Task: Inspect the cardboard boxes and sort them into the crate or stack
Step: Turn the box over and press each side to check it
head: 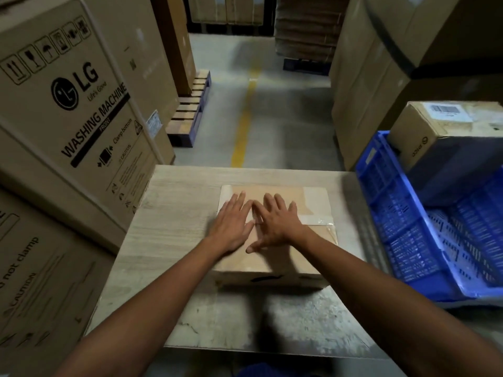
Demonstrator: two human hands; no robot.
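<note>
Head view. One flat cardboard box (317,242) lies on one wooden table (168,227), near the table's middle, well apart from the near edge. One strip of clear tape (318,220) crosses the box top on its right side.

Two hands are on the box. The left hand (231,227) lies palm down on the left part of the top, fingers straight and spread, grasping nothing. The right hand (277,224) lies palm down just beside it, fingers likewise straight and spread, thumb extended toward the near edge of the box. Both forearms are bare.

One blue plastic crate (408,227) stands just beside the table on the right and appears tilted. One labelled cardboard box (441,131) sits at the crate's far end; what it rests on cannot be told.

On the left, two large printed cartons are stacked: the upper carton (81,104) is marked LG washing machine, and the lower carton (40,268) carries caution markings. One yellow floor line (242,126) runs away from the table.
</note>
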